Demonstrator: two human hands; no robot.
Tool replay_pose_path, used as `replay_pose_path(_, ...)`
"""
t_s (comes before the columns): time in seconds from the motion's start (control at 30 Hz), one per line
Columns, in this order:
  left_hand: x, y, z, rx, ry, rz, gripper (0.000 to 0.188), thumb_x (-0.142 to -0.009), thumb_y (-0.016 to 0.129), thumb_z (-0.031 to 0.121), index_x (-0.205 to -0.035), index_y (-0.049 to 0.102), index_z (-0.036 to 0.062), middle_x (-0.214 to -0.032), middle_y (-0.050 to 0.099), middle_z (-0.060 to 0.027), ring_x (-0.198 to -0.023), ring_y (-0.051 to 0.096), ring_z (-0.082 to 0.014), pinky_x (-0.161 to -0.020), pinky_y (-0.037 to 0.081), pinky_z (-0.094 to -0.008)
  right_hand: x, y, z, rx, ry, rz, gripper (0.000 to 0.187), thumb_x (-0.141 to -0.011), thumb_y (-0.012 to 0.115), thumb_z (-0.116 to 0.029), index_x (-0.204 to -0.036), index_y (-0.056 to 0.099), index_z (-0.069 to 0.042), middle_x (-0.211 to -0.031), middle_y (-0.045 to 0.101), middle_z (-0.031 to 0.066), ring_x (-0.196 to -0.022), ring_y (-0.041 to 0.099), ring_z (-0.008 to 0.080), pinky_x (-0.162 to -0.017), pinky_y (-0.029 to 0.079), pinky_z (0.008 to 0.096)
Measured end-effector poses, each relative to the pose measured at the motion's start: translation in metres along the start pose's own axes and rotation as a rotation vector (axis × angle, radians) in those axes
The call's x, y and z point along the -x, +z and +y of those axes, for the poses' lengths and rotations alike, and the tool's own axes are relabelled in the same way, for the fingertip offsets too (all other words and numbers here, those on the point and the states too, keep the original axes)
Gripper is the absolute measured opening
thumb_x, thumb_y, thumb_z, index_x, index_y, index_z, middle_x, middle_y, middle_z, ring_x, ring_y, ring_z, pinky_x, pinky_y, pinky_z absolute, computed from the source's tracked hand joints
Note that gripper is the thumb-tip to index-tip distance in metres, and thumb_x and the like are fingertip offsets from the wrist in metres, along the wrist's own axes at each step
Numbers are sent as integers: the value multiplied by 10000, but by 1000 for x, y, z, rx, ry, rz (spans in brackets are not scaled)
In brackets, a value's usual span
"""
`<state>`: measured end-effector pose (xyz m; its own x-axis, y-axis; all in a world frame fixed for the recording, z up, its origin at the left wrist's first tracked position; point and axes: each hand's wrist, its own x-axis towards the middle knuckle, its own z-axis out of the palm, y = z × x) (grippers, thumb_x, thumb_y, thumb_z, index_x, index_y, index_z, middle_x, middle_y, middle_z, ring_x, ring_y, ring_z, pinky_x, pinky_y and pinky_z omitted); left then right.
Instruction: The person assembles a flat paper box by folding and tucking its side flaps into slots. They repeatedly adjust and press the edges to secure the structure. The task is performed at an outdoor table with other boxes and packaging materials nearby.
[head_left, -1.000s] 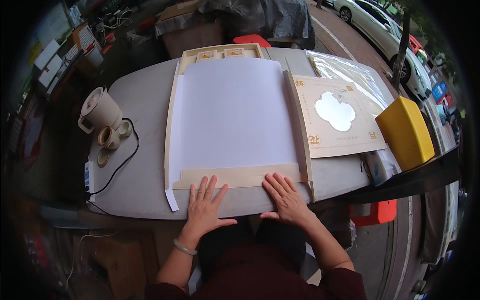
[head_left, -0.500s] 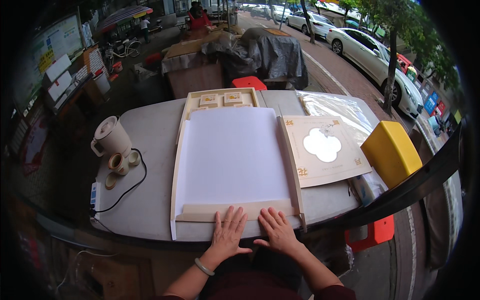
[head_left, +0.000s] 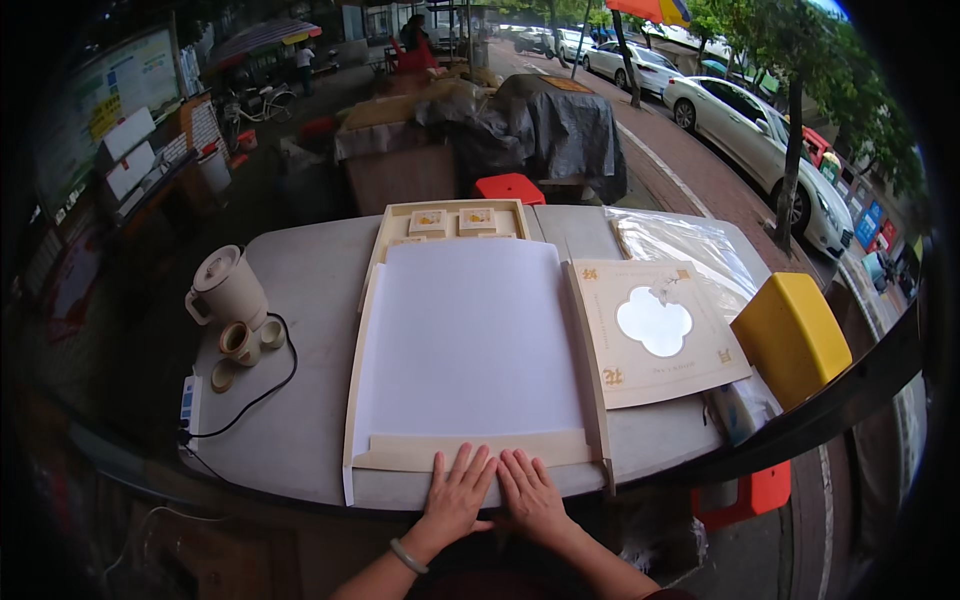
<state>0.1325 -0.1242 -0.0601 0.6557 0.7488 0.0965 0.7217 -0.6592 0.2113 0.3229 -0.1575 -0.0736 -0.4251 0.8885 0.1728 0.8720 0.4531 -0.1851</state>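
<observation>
A large cardboard sheet [head_left: 475,335] lies in front of me, white inside with cream flaps along its edges. Its near flap [head_left: 400,452] is folded up toward the white, and the side flaps are partly raised. My left hand [head_left: 458,495] lies flat with fingers spread, its fingertips on the near flap. Close beside it, my right hand [head_left: 535,500] also rests flat, fingertips on the same flap. Neither hand grips anything. The sheet's far end overlaps a cream tray [head_left: 385,225] with several small printed boxes [head_left: 428,222] in it.
Right of the sheet lies a cream printed panel [head_left: 700,365] with a flower-shaped window, beside clear plastic film [head_left: 690,245] and a yellow box [head_left: 792,330]. At left stand an electric kettle [head_left: 228,285], small cups [head_left: 238,342] and a power strip [head_left: 190,412] with a black cord.
My right hand has moved left along the near flap, closer to my left hand. The whole scene sits lower in the picture, as the view has tilted up slightly.
</observation>
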Motion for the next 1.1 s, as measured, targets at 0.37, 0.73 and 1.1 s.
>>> replay_pose_path(0.37, 9, -8, -11, 40, -82, 27, 1034, -597, 853, 543, -1469, 429, 186, -1542, 349, -100, -1442, 274, -367, -1076, 227, -723, 17, -27, 37, -31, 104, -31, 1005, -696, 797, -538, -1447, 391, -9, -1514, 396, 170, -1425, 349, 336, -1162, 269, 480)
replay_pose_path(0.73, 37, -11, -35, -17, -179, 29, 1004, -608, 831, 597, -1464, 443, 246, -1555, 305, -152, -1447, 251, -396, -1080, 216, -719, 23, -29, 39, -6, 103, -99, 965, -698, 806, -483, -1462, 394, -61, -1537, 379, 107, -1432, 334, 325, -1166, 253, 494)
replay_pose_path(1.1, 39, -14, -40, 28, -171, 30, 1018, -620, 837, 584, -1481, 416, 240, -1550, 311, -161, -1444, 251, -405, -1093, 216, -702, 23, -33, 59, -90, 129, -126, 996, -695, 823, -469, -1468, 366, -37, -1542, 337, 201, -1443, 296, 374, -1170, 250, 505)
